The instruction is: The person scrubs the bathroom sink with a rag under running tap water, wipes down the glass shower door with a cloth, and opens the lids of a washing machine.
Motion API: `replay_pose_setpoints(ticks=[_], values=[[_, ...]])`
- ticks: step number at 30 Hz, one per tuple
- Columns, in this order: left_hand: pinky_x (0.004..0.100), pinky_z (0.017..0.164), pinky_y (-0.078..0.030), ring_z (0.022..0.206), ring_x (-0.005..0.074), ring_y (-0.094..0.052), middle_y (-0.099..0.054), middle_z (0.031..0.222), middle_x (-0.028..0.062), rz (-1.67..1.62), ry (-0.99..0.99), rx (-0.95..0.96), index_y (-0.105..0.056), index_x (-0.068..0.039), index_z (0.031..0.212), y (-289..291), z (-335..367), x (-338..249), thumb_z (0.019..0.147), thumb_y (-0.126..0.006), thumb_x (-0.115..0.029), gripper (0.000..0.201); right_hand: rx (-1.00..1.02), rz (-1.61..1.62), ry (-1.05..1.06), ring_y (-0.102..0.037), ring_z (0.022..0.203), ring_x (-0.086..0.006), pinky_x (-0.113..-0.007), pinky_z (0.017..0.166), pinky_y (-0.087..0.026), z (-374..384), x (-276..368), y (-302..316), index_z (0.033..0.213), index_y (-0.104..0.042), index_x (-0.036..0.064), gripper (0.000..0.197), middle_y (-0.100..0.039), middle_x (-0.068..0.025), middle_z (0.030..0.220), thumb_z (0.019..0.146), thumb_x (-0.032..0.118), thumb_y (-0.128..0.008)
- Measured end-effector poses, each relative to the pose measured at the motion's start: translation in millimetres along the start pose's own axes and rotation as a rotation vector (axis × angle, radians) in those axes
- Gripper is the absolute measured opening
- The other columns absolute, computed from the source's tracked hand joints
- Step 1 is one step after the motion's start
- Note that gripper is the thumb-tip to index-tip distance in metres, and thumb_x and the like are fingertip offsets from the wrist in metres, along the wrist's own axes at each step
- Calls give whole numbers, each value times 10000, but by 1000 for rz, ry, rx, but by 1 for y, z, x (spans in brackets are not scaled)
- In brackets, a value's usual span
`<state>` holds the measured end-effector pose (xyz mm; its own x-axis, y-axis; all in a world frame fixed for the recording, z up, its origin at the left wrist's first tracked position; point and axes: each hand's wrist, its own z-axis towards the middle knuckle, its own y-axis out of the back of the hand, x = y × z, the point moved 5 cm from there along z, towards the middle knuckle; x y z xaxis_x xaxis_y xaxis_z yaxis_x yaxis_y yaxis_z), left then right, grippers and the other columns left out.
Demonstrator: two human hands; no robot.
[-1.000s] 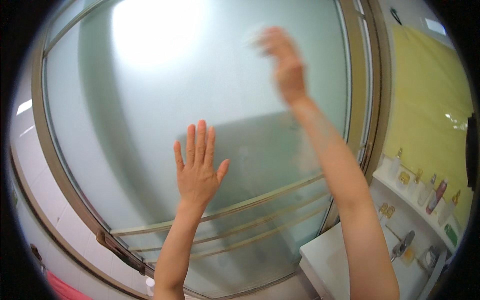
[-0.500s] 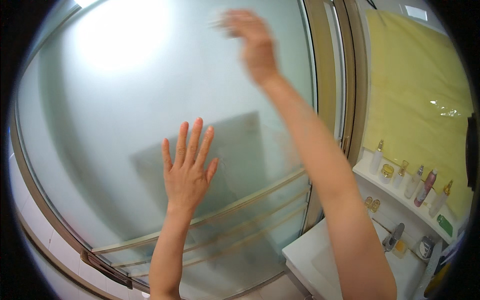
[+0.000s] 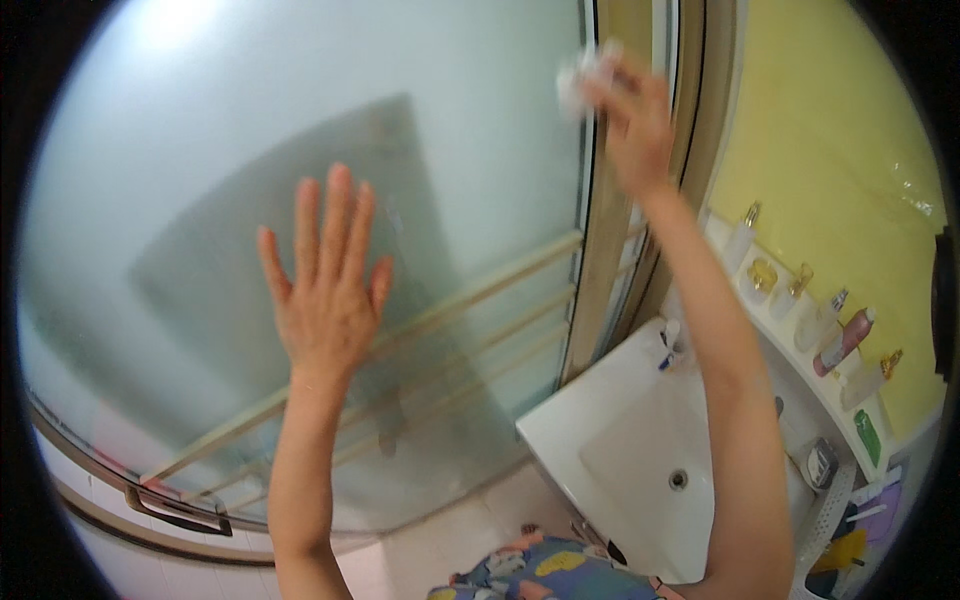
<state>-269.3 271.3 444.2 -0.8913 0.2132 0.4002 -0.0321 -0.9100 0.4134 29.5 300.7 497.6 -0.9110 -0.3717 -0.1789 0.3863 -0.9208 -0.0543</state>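
Note:
A large frosted glass door (image 3: 480, 130) fills the left and middle of the view. My left hand (image 3: 328, 290) lies flat against it with the fingers spread, just above the upper pale stripe. My right hand (image 3: 640, 125) is raised at the door's right edge, beside the beige metal frame (image 3: 610, 235). Its fingers are closed round a crumpled white wad (image 3: 585, 80), blurred by motion; I cannot tell whether it is cloth or tissue. The wad overlaps the edge where glass meets frame.
Below my right forearm stands a white washbasin (image 3: 630, 440). Along the yellow wall covering (image 3: 830, 120) runs a white shelf (image 3: 790, 345) holding several bottles and a jar (image 3: 760, 278). A dark handle (image 3: 180, 512) sits low on the door's left. Patterned fabric (image 3: 545, 570) shows at the bottom.
My right hand has moved right with the white wad, from over the glass to the door frame. The view has turned rightward, showing more of the basin. My left hand still rests on the glass.

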Motion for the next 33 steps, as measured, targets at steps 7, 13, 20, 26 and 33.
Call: replay_pose_setpoints(ticks=[7,13,20,26,33], values=[[425,1158,31,1423,163,-141,-202,1534,-44,18,39,-76,-281,-245,1456,3,0,3,902,-499,-374,609,-100,70,-181,-560,963,-268,-342,818,-473,-75,5,0,874,-736,211,303,-610,-53,1048,754,-38,-612],[428,1159,3,1410,149,-187,-250,1515,-70,43,46,-74,-317,-261,1440,8,0,-2,909,-491,-386,573,92,76,-568,-531,1015,-279,-366,898,-428,-288,60,26,820,-682,110,214,-564,-104,1053,771,-67,-571],[419,1154,-10,1419,150,-159,-217,1529,-65,12,21,-104,-295,-267,1450,4,-4,4,898,-527,-381,610,-176,151,-872,-521,1015,-282,-352,891,-418,-188,-13,29,970,-641,26,175,-519,-137,1072,818,-23,-570],[432,1150,-38,1417,157,-172,-241,1523,-53,-55,-14,-194,-329,-271,1437,3,-4,3,889,-539,-319,589,-169,70,-959,-517,1053,-252,-334,904,-426,-271,31,6,1086,-611,-24,256,-502,-127,1143,840,48,-617],[451,1126,-153,1381,250,-240,-356,1445,40,11,-110,-113,-395,-157,1386,-10,-17,-8,891,-525,-244,519,-317,150,-1626,-536,1025,-245,-331,873,-458,-406,129,0,1123,-538,-28,307,-499,-124,1168,824,-10,-606]])
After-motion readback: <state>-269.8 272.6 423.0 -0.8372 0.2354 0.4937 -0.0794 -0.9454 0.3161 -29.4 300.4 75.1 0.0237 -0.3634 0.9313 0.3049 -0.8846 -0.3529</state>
